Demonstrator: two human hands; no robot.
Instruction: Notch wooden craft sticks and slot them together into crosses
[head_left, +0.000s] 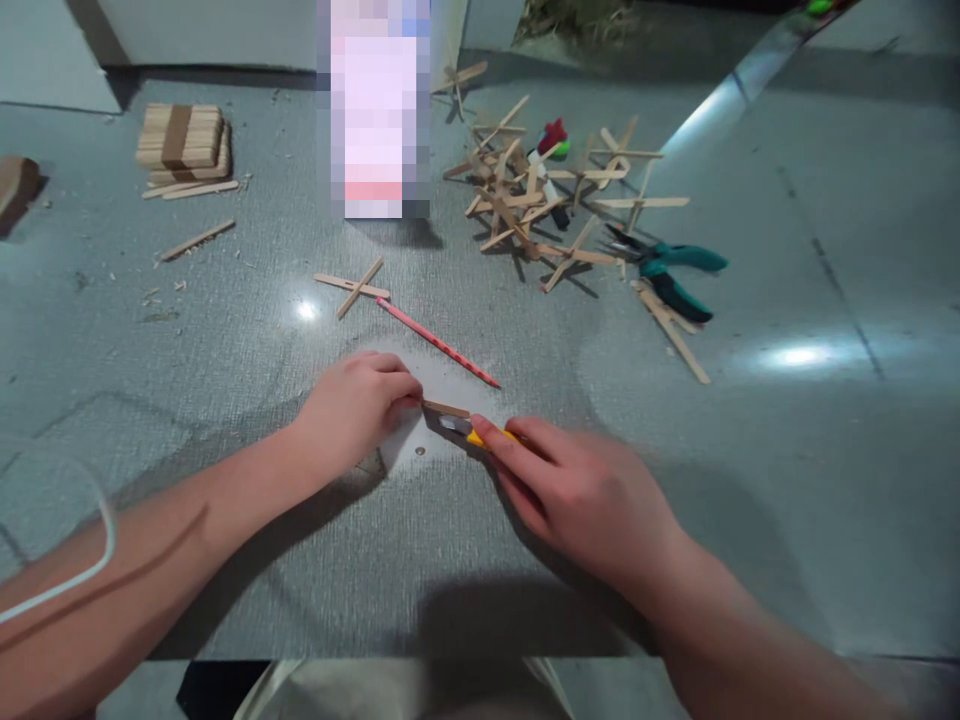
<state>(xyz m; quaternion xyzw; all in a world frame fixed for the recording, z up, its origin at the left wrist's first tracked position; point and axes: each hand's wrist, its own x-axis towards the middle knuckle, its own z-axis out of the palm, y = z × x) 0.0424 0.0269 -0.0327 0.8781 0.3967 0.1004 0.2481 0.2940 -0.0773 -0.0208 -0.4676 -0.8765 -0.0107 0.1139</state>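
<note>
Wooden stick (447, 409), long axis crosswise, right end slightly nearer.

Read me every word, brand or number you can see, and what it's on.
No text is readable.
Red pencil with dark marks: any lettering too small.
Yellow-handled metal-bladed cutter: none legible.
Brown band on pale wooden sticks: none visible.
Pixelated upright object: blurred out.
</note>
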